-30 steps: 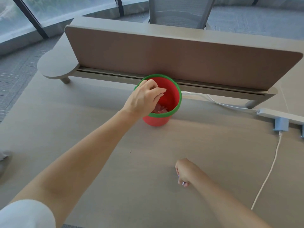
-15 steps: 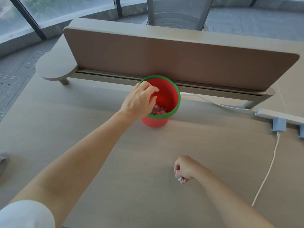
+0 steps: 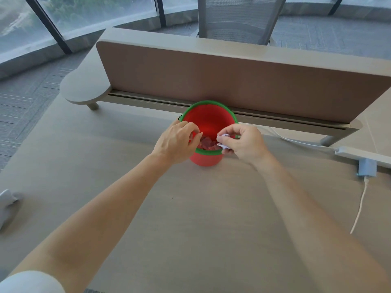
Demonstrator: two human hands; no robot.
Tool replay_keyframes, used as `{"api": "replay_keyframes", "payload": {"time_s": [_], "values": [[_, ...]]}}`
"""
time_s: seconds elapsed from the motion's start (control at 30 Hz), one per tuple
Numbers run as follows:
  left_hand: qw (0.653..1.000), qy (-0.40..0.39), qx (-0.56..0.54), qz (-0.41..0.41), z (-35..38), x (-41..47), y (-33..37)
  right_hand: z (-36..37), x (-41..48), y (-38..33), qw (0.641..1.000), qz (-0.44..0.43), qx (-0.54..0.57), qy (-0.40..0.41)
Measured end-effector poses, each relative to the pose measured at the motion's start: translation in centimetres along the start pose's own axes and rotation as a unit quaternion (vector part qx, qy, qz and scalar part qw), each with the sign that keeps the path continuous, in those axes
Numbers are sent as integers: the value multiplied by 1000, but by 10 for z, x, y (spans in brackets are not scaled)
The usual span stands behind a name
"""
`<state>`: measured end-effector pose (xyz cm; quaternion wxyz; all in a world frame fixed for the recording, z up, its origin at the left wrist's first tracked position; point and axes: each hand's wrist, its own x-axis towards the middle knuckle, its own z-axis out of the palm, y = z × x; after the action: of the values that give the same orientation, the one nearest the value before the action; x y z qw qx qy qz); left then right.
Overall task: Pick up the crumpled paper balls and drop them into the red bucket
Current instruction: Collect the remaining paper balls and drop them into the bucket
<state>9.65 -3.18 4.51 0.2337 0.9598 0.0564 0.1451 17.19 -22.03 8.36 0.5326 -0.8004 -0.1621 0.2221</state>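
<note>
Paper ball [image 3: 223, 141] pinched in right hand [image 3: 245, 142] over red bucket [image 3: 208, 121] rim

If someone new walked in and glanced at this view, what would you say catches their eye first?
Most likely the red bucket with its green rim, standing mid-desk against the brown divider panel, with crumpled paper already inside. Next, the two hands meeting over it: the left hand at the near-left rim, and the right hand pinching a white paper ball at the bucket's right edge.

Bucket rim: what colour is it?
Green, a band around the red bucket's rim, clearest in the head view.
</note>
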Motion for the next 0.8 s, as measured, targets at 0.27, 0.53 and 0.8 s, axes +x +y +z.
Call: {"api": "replay_keyframes", "payload": {"time_s": [0.27,0.53,0.8], "values": [[1000,2,-1,-14,-5,-7,-6,12,41,10,993,11,-107,38],[1000,-1,-6,-19,-12,-12,-6,11,53,13,990,-16,-133,39],[1000,13,-21,-18,-14,-13,-3,11,36,12,997,15,-31,75]]}}
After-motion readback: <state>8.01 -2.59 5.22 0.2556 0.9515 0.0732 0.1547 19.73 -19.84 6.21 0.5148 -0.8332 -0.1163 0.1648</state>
